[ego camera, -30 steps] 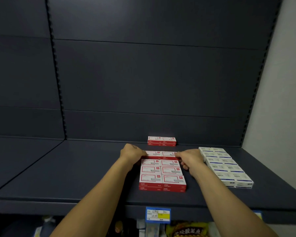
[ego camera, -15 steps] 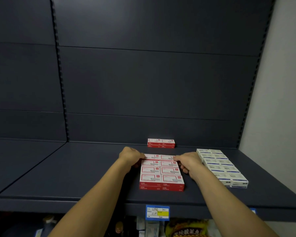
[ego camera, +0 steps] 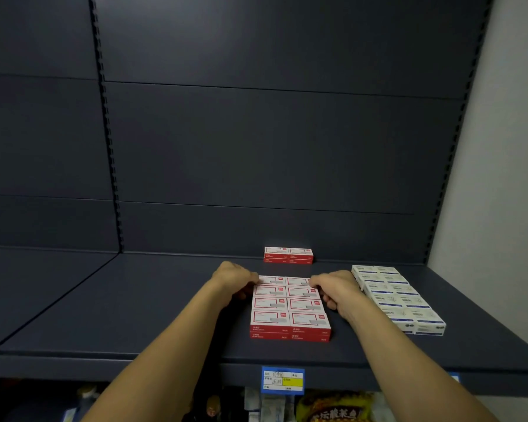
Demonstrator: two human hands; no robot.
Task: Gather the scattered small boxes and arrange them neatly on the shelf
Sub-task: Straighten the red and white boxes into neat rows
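Red boxes (ego camera: 290, 306) mid-frame look light, stiff, prob slidey on shelf (ego camera: 153, 303) — left hand (ego camera: 235, 277) + right hand (ego camera: 333, 287) curled onto block's far side edges — best squeeze pt.

Price tag (ego camera: 283, 380) clipped to shelf front edge (ego camera: 134, 365): blue frame, white and yellow fields, handwritten figures too small to read. Yellow snack bag (ego camera: 333, 411) below the shelf carries large Chinese characters, partly cut off by the frame edge. Print on red boxes (ego camera: 290, 312) and white boxes (ego camera: 400, 300) too blurred to make out.
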